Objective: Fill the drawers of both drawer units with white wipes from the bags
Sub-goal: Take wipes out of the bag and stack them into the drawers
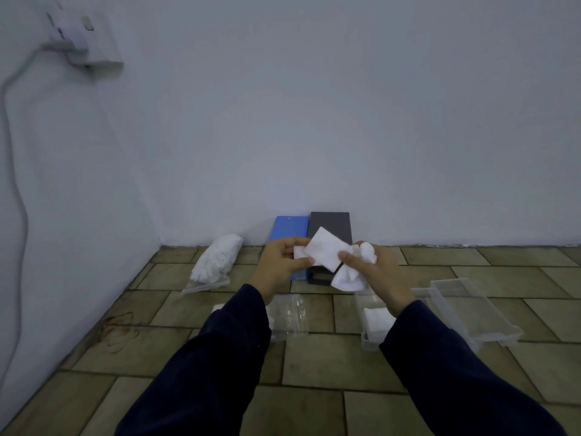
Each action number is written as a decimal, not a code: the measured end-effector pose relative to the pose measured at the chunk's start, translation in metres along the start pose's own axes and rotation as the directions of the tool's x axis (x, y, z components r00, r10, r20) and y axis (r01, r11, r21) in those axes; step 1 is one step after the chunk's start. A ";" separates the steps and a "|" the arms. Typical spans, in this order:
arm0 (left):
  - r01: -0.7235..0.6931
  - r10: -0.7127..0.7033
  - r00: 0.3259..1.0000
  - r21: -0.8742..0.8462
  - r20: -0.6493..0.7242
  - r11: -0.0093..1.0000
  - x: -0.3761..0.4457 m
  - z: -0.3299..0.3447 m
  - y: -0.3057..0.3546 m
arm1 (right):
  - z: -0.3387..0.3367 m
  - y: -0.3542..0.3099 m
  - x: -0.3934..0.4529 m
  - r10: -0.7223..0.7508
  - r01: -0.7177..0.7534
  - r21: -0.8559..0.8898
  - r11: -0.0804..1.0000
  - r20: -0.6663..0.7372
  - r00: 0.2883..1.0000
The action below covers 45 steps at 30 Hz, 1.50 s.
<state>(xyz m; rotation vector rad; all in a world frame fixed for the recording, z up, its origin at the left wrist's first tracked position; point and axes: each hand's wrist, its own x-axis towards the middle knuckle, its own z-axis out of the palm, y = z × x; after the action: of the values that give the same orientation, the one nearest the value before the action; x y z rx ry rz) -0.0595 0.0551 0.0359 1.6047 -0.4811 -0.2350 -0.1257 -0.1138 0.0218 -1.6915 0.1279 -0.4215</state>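
Observation:
Both hands are raised in front of the blue drawer unit (290, 228) and the dark grey drawer unit (330, 223), which stand side by side against the wall. My left hand (281, 262) pinches one end of a flat white wipe (325, 250). My right hand (375, 272) pinches the wipe's other end and also grips a bunch of crumpled white wipes (352, 278). A full bag of wipes (217, 261) lies on the floor to the left. A nearly empty clear bag (289, 316) lies below my left hand.
A clear drawer (371, 336) holding a folded wipe lies on the tiled floor under my right forearm. A second clear drawer (471, 309) lies to its right. A wall socket with a plug and cable (78, 42) is at the upper left.

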 end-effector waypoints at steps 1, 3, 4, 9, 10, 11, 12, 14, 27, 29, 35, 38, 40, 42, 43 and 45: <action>0.000 0.000 1.000 0.002 0.003 1.000 0.000 -0.003 0.001 | -0.004 -0.002 0.000 -0.011 0.011 0.011 1.000 0.005 1.000; -0.003 0.002 1.000 0.029 0.019 1.000 -0.001 -0.008 0.000 | -0.014 -0.007 0.003 -0.031 0.032 -0.003 0.999 0.073 0.997; -0.005 0.003 0.999 0.059 0.032 0.998 -0.001 -0.010 -0.002 | -0.018 -0.009 0.004 -0.029 0.034 -0.033 0.999 0.147 0.989; 0.032 -0.051 0.987 0.128 0.152 0.991 -0.007 -0.006 -0.006 | -0.023 -0.021 0.015 0.024 0.135 -0.376 0.917 0.389 0.921; 0.036 -0.058 0.981 0.117 0.184 0.993 -0.008 -0.004 -0.005 | -0.022 -0.022 0.017 0.015 0.150 -0.392 0.907 0.388 0.922; 0.042 -0.062 0.976 0.100 0.209 0.994 -0.010 -0.002 -0.004 | -0.021 -0.022 0.019 0.009 0.156 -0.402 0.902 0.379 0.925; 0.051 -0.069 0.971 0.084 0.227 0.995 -0.010 -0.001 -0.003 | -0.020 -0.022 0.020 0.008 0.155 -0.415 0.897 0.365 0.931; 0.065 -0.079 0.963 0.063 0.257 0.996 -0.011 0.000 -0.001 | -0.019 -0.019 0.021 0.020 0.135 -0.438 0.889 0.330 0.944; 0.080 -0.081 0.990 0.017 0.119 0.997 -0.010 0.007 -0.001 | -0.018 -0.012 0.021 0.005 0.088 -0.415 0.906 0.218 0.976; 0.048 -0.051 0.995 0.034 0.088 0.998 -0.009 0.006 -0.002 | -0.018 -0.013 0.018 -0.024 0.082 -0.308 0.948 0.185 0.982; 0.026 -0.023 0.986 0.017 -0.167 1.000 -0.008 0.007 -0.006 | -0.018 -0.020 0.007 -0.016 0.006 0.064 0.998 0.158 0.987; -0.034 0.058 0.982 0.134 -0.182 0.990 -0.006 0.008 -0.009 | -0.018 -0.020 0.004 0.010 -0.048 0.176 0.983 0.213 0.977; -0.076 0.100 0.988 0.188 -0.122 0.979 -0.007 0.009 -0.008 | -0.017 -0.019 0.003 0.029 -0.086 0.243 0.966 0.228 0.973; -0.076 0.092 0.993 0.182 -0.078 0.980 -0.010 0.013 -0.006 | -0.016 -0.020 0.003 0.043 -0.115 0.306 0.945 0.233 0.972; -0.058 0.069 0.995 0.150 -0.074 0.987 -0.012 0.015 -0.004 | -0.016 -0.020 0.003 0.049 -0.124 0.319 0.940 0.234 0.971; 0.031 -0.029 0.997 0.018 -0.071 0.999 -0.013 0.020 0.001 | -0.015 -0.020 0.003 0.063 -0.139 0.322 0.936 0.236 0.970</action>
<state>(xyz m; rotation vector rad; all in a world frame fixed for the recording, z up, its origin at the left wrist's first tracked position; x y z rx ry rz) -0.0794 0.0430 0.0333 1.6338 -0.4061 -0.1964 -0.1315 -0.1249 0.0432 -1.3743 -0.0219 -0.1609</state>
